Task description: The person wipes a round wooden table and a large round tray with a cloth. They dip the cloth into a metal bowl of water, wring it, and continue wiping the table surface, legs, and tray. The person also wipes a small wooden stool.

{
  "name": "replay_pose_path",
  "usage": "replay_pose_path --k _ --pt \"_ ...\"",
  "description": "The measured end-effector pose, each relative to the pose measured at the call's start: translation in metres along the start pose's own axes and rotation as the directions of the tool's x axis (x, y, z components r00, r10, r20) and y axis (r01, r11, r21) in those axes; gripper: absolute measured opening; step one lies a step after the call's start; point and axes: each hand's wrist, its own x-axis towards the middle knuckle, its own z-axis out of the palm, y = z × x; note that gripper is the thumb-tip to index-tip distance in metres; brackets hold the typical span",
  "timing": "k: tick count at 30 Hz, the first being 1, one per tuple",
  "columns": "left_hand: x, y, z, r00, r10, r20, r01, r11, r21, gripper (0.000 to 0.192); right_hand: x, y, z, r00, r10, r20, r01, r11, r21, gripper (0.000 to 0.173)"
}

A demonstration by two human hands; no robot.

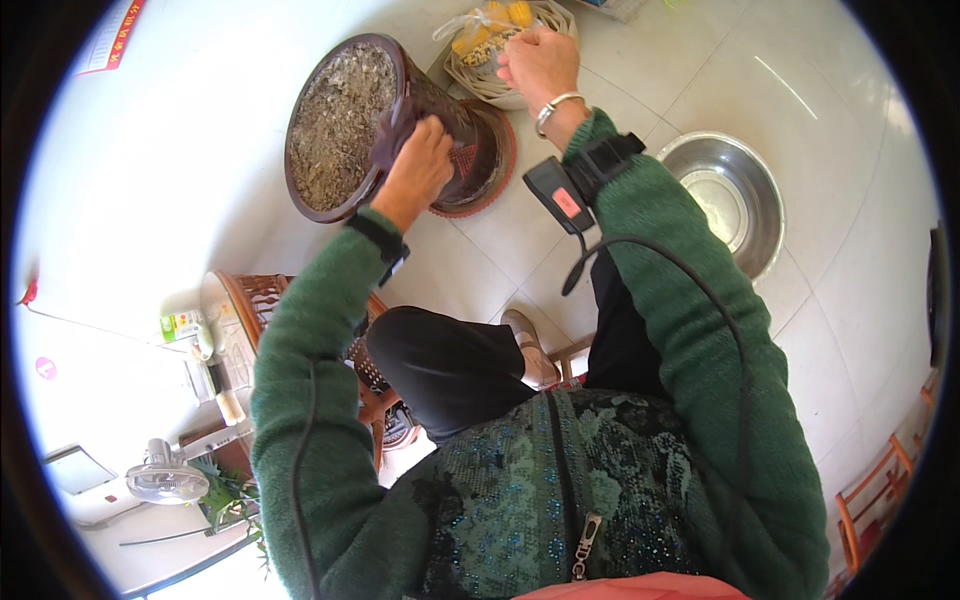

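Note:
A large dark brown glazed flower pot (480, 135) full of dry, crumbly soil (341, 124) stands on a red saucer (511, 161). My left hand (420, 169) presses a dark purple cloth (391, 139) to the pot's outer wall, just below the rim. Out over a clear plastic bag of corn cobs (480, 45) is my right hand (541, 64), its fingers curled inward. Whether anything is inside those fingers is hidden. The bag rests in a pale, pleated-looking container (559, 26) behind the pot.
On the tiled floor to the right sits a metal basin (769, 195), partly behind my right sleeve. A glass-topped rattan table (232, 330) with small items stands at left, near a white fan (166, 480). Wooden chair parts (889, 472) show at the right edge.

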Motion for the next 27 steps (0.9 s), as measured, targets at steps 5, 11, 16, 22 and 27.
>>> replay_pose_path --k 5,11,16,22,27 --pt "-0.058 0.053 0.012 0.998 -0.042 0.047 0.044 0.998 -0.051 0.028 -0.017 -0.019 -0.004 0.990 0.139 -0.003 -0.139 0.990 0.011 0.013" --pt "-0.095 0.075 0.037 0.983 -0.131 0.127 0.172 0.901 -0.398 0.022 -0.008 -0.024 -0.013 0.993 0.070 0.095 -0.081 0.990 0.117 0.014" --pt "0.009 0.044 0.020 0.813 -0.458 -0.359 0.268 0.842 -0.469 0.030 -0.006 -0.013 0.000 0.991 0.033 0.130 -0.049 0.991 0.121 0.015" --pt "0.107 -0.024 0.063 0.867 -0.496 0.050 0.498 0.863 -0.086 0.034 -0.016 -0.012 0.014 0.978 0.090 0.189 -0.096 0.995 0.023 0.014" --pt "0.113 0.024 0.106 0.887 -0.408 0.217 0.438 0.893 -0.108 0.038 -0.011 -0.009 0.021 0.955 0.133 0.266 -0.110 0.989 -0.101 0.013"
